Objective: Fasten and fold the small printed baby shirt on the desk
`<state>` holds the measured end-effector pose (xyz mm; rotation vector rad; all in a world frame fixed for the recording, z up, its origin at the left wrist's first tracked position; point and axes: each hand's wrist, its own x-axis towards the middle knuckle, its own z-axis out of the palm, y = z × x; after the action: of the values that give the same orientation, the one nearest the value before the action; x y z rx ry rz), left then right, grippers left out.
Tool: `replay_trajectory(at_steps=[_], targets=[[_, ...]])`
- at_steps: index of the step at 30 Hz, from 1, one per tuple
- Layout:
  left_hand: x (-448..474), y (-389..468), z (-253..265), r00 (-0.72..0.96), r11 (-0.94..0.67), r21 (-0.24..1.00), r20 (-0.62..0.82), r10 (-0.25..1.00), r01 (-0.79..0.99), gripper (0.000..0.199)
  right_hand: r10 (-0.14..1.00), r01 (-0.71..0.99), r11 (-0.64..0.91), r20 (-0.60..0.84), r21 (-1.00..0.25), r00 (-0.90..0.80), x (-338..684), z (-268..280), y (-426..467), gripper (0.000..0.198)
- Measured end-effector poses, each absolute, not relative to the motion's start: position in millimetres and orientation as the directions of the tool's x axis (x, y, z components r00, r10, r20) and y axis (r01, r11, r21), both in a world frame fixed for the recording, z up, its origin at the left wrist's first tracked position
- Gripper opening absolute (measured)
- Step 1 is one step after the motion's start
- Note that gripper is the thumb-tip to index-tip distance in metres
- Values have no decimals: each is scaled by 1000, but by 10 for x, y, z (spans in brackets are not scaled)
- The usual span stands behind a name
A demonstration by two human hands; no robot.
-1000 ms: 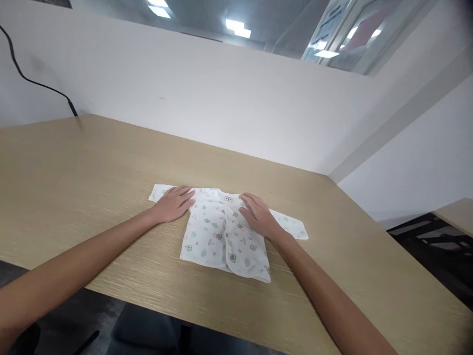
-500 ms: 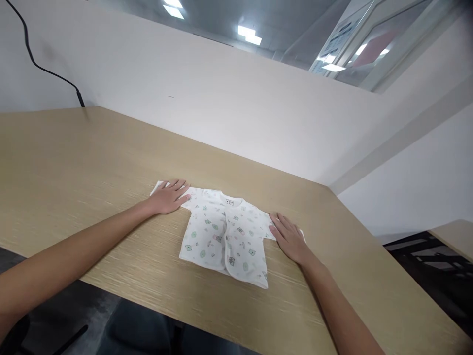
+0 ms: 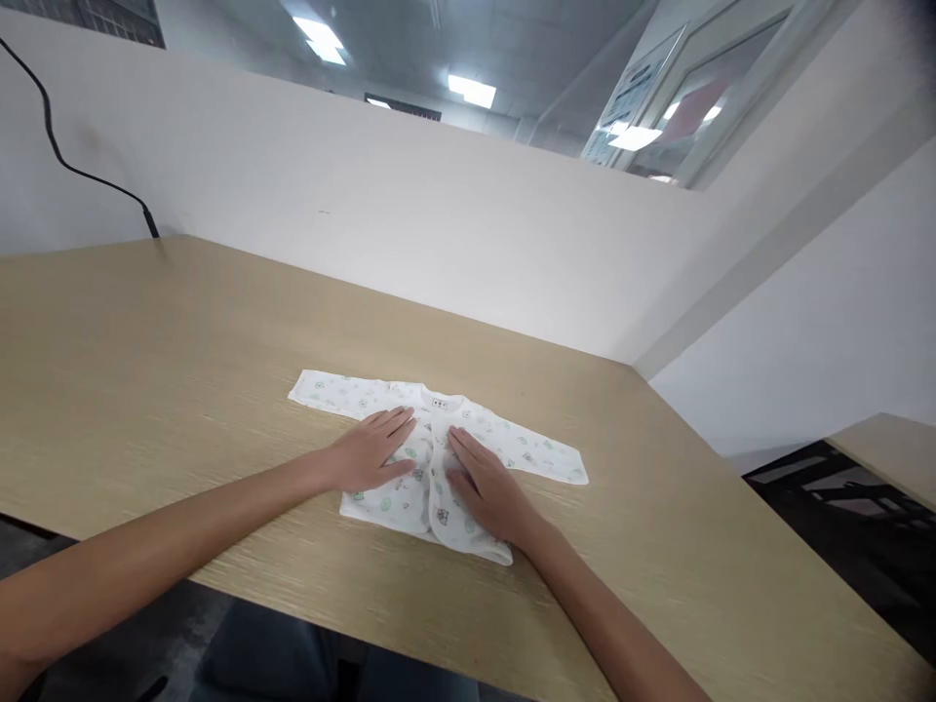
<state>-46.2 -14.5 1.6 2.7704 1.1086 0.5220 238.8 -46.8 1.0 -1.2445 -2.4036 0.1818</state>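
A white baby shirt (image 3: 431, 523) with small green and grey prints lies spread out, its neckline and label toward the far side and both sleeves stretched sideways. Flat on its left front panel rests my left hand (image 3: 372, 451), fingers extended. My right hand (image 3: 488, 485) lies on the right front panel, also with fingers stretched out. Between the two hands runs the shirt's front opening. Parts of both panels are hidden under my palms. Neither hand grips the cloth.
The shirt lies on a light wooden table (image 3: 182, 390). Behind it rises a white wall (image 3: 409, 234) with a window above. A black cable (image 3: 62, 161) hangs at the far left. Dark objects (image 3: 840, 517) stand beyond the table's right edge.
Both hands have moved inward from the sleeves onto the shirt's front panels. The sleeves are now uncovered. The camera view has shifted slightly.
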Motion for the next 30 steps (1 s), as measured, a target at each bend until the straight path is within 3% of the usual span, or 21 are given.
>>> replay_trajectory(at_steps=[4, 9, 14, 18, 21, 30], targets=[[-572, -107, 24, 742, -767, 151, 193, 642, 624, 75, 800, 748, 597, 273, -288, -534, 2477, 31, -562, 62], [-375, -121, 224, 693, -769, 121, 362, 623, 628, 57, 755, 671, 629, 513, -391, -409, 2328, 193, -544, 30], [-17, -47, 322, 519, -636, 288, 391, 760, 716, 22, 822, 676, 551, 458, -489, -339, 2041, 247, -354, 17], [35, 10, 234, 411, -539, 425, 359, 838, 727, 25, 839, 695, 525, 435, -491, -327, 1990, 148, -225, 15], [-2, 19, 167, 451, -568, 409, 352, 821, 715, 32, 835, 685, 531, 444, -498, -324, 2040, 85, -190, 15], [-26, -6, 178, 518, -611, 394, 324, 791, 686, 19, 869, 685, 478, 409, -551, -278, 2122, 65, -220, 15]])
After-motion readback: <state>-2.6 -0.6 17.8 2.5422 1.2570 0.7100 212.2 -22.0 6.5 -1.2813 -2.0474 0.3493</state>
